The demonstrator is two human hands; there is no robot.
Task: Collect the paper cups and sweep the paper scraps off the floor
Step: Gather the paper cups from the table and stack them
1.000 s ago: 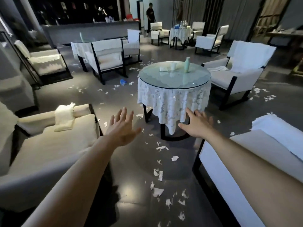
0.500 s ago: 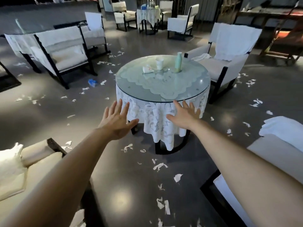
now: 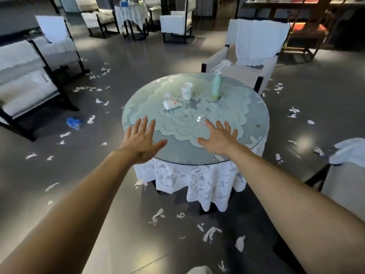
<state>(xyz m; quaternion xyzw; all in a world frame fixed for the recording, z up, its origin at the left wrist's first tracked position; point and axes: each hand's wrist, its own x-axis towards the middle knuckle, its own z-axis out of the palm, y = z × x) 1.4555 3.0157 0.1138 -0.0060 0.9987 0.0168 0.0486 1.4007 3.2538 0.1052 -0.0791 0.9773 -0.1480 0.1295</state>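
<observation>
Both hands nearer round glass-topped surface (image 3: 197, 162) than second ago. Left hand (image 3: 141, 142) and right hand (image 3: 219, 138) now over its near edge, fingers straight and spread, holding nothing. Judged: cup collection about to begin, none gathered yet.

Upright paper cup (image 3: 187, 91) mid-surface, beyond hands. Tipped paper cup (image 3: 171, 104) lies just beside it. Pale green bottle (image 3: 216, 87) stands near.

Paper scraps (image 3: 210, 233) litter floor all round, unswept.

Unclear: whether palms touch glass or hover. White blur behind tipped cup unreadable. Blue object (image 3: 74, 123) on floor, left, unidentifiable. No broom in view.
</observation>
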